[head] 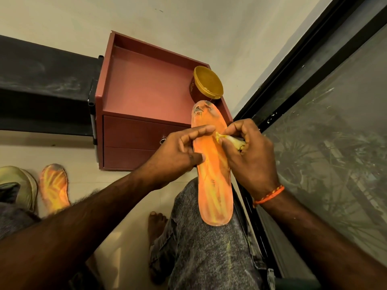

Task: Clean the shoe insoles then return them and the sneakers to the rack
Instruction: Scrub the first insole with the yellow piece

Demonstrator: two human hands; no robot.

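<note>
An orange insole (211, 164) with yellow streaks and a worn toe rests lengthwise on my right knee. My left hand (180, 151) pinches its left edge near the middle. My right hand (249, 155) holds a small bunched yellow-white cloth (228, 140) and presses its tip against the insole's right side. A second orange insole (54, 188) lies on the floor at the left, beside a pale sneaker (19, 185) that is partly cut off by the frame edge.
A reddish cabinet (146, 84) with drawers stands ahead against the wall, with a gold-lidded tub (208, 84) on its top right corner. A dark shelf (46, 84) runs to the left. A black-framed glass pane (326, 132) fills the right side.
</note>
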